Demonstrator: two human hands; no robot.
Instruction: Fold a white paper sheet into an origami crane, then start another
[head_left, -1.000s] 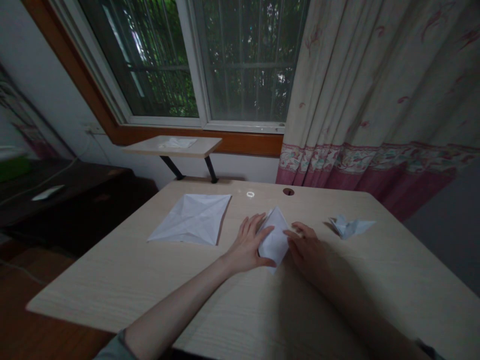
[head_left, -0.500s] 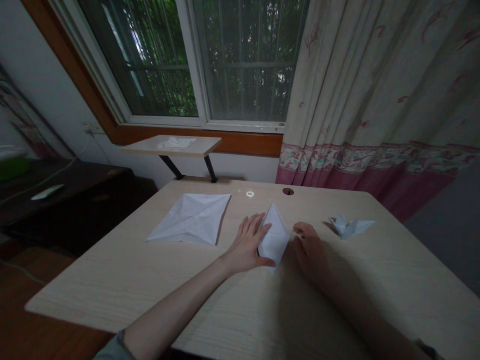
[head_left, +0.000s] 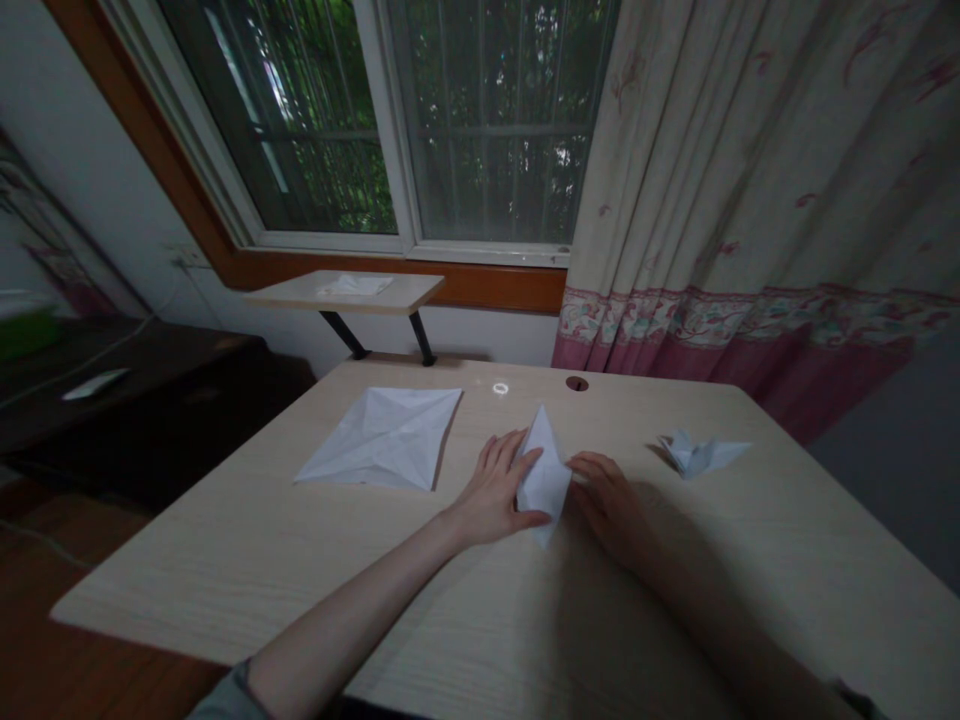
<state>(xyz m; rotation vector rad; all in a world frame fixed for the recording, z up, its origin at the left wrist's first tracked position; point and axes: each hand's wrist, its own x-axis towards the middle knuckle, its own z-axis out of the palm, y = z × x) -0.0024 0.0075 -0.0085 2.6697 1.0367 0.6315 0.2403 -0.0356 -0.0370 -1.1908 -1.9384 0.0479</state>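
A white folded paper (head_left: pixel 543 482), kite-shaped with a long point at the far end, lies on the table before me. My left hand (head_left: pixel 499 495) holds it from the left side, with thumb and forefinger resting over its face. At its right corner, my right hand (head_left: pixel 600 490) has its bent fingers closed on the edge; the fingertips are partly hidden. To the left lies a creased white paper sheet (head_left: pixel 386 438), spread out. A folded paper crane (head_left: pixel 699 455) sits on the right.
The pale wooden table (head_left: pixel 247 570) has a round cable hole (head_left: pixel 577 384) near its back edge. A small raised shelf (head_left: pixel 409 290) carries more white paper (head_left: pixel 358 286). Behind hang a patterned curtain (head_left: pixel 712 200) and a window. A dark cabinet (head_left: pixel 187 390) stands at left.
My right hand has moved left to the folded paper's right corner. That corner has shifted inward and the paper looks narrower. My left hand stays nearly still.
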